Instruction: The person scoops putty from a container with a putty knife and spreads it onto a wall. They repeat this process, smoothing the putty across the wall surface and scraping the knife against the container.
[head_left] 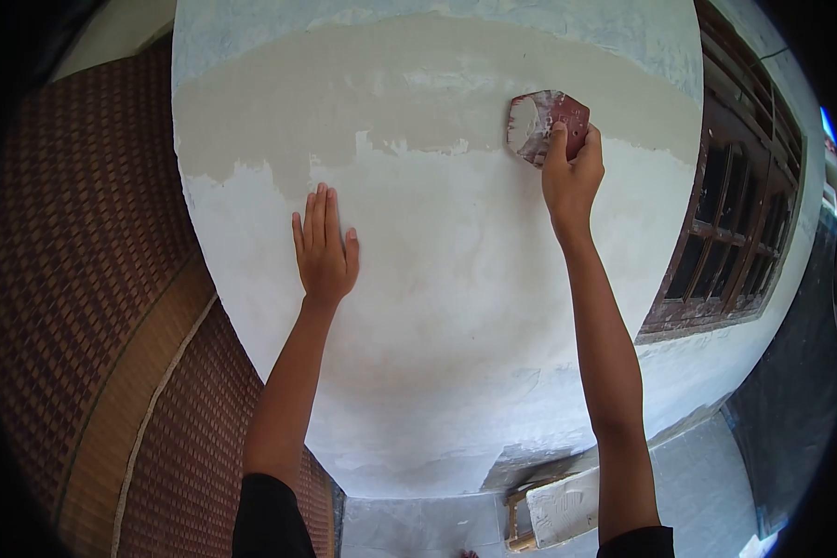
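My right hand [572,175] grips a dark red plastic putty scraper [572,112], thumb on its near face and fingers behind it. Pale filler is smeared over the scraper's left half. The scraper is up against the wall [418,279], at the lower border of a wide beige band of filler [298,93]. Below that ragged border the wall is white. My left hand [325,246] lies flat on the white part, fingers pointing up and thumb apart, with nothing in it.
A woven brown panel [93,186] runs along the left. On the right is a wooden window with bars [725,223]. Down on the grey tiled floor [418,525] stands a wooden-framed piece with a white-smeared board [563,507], near my right forearm.
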Motion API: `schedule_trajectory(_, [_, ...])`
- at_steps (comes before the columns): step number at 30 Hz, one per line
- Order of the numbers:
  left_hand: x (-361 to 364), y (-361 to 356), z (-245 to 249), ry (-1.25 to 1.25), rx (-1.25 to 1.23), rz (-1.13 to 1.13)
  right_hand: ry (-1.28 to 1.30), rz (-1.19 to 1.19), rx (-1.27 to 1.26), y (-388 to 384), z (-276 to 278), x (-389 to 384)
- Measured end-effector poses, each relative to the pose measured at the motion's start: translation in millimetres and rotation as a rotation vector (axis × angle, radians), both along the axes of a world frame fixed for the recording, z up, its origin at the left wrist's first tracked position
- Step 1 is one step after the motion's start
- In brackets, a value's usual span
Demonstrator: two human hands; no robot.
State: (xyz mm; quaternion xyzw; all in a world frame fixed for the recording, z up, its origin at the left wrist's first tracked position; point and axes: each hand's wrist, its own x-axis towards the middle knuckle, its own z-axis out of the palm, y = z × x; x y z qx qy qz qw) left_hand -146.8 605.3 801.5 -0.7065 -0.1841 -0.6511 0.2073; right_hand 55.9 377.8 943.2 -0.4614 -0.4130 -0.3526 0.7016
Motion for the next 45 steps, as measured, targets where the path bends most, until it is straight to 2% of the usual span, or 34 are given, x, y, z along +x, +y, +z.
schedule_trajectory(1, [0,0,0,-0.001,0.001,-0.002,-0.013,0.084,0.024,0,0,-4])
schedule_trajectory(2, [0,1,0,0.011,-0.007,-0.013,-0.006,0.089,-0.061,1,-1,-9])
schedule_trajectory(5, [0,1,0,0.029,-0.017,-0.023,-0.067,0.009,-0.154,11,-1,-19])
schedule_trajectory(8, [0,2,-1,0.028,-0.017,-0.021,-0.096,-0.067,-0.075,14,-3,1])
schedule_trajectory(9, [0,2,-1,0.024,-0.016,-0.019,-0.041,-0.067,-0.107,5,-1,1])
schedule_trajectory(13, [0,1,-1,0.020,-0.003,-0.016,0.014,-0.096,0.017,-3,-2,8])
schedule_trajectory(15, [0,-1,0,0.017,-0.023,-0.018,-0.034,0.028,0.026,0,0,-2])
schedule_trajectory(19, [0,0,-1,0.022,-0.016,-0.019,-0.144,-0.008,-0.153,14,5,-18])
schedule_trajectory(22, [0,1,-1,0.021,-0.022,-0.021,-0.146,-0.097,-0.098,13,2,-1])
schedule_trajectory(26, [1,2,-2,0.019,-0.027,-0.014,-0.010,-0.109,-0.019,-3,-2,5])
schedule_trajectory(30, [1,1,-1,0.021,-0.024,0.001,-0.164,-0.006,-0.012,12,-1,-14])
schedule_trajectory(33, [0,2,-1,0.027,-0.015,-0.016,-0.136,-0.051,-0.112,18,-2,-12])
schedule_trajectory(35, [1,1,-2,0.025,-0.017,-0.015,-0.139,-0.087,-0.046,11,-5,4])
schedule_trajectory(37, [1,0,-2,0.020,-0.025,-0.011,-0.022,-0.115,-0.042,-2,-5,9])
schedule_trajectory(40, [2,-1,-2,0.016,-0.018,-0.021,-0.039,-0.129,0.022,-3,-5,3])
schedule_trajectory(42, [2,-2,-1,-0.011,-0.016,0.002,-0.110,0.001,0.023,4,-3,-10])
schedule_trajectory(45, [1,-2,0,-0.003,-0.005,-0.004,-0.138,-0.073,-0.068,18,-3,-10])
